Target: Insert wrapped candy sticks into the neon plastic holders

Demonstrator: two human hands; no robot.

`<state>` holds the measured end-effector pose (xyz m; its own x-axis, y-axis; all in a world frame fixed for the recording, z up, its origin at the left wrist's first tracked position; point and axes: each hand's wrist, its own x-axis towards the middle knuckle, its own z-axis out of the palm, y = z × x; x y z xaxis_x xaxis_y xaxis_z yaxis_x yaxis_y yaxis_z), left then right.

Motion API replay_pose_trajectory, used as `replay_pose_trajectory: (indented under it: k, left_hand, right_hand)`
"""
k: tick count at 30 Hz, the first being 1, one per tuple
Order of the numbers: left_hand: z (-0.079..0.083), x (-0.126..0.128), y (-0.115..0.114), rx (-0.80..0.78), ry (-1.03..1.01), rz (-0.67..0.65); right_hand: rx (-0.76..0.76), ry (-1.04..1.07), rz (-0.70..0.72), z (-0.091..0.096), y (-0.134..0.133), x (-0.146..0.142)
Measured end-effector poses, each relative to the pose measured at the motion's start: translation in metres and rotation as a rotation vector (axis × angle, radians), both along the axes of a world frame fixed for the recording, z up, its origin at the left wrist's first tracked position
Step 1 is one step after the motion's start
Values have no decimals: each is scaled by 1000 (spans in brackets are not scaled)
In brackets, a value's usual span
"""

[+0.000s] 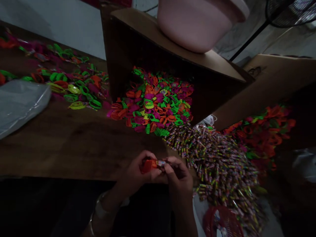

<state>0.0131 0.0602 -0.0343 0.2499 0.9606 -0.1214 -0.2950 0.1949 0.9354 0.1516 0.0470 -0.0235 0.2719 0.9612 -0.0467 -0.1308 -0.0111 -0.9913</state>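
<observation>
Stretching leftward, the table shows bare wood between its near edge and the box. A roll heap crowds the right. Above the near edge, the left hand grips an orange band; the right hand pinches a wrapped roll at its end.

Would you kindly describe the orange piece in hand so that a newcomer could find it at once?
Find the open cardboard box under the pink tub, then look down the brown table toward its near edge. There the left hand holds the orange piece, beside a small pale piece the right hand touches. Other orange pieces lie heaped; this one alone is held.
</observation>
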Motion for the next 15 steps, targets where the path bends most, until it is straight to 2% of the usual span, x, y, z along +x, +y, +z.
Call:
replay_pose_trajectory:
  k: [5, 8, 15]
  left_hand:
    - [11, -1, -2, 30, 272, 11]
    - [11, -1, -1, 66, 324, 45]
    - [12, 3, -3, 67, 424, 22]
  right_hand:
    - [35, -37, -3, 2, -2, 7]
    - [27, -21, 0, 1, -4, 7]
    - [-44, 19, 5, -5, -2, 7]
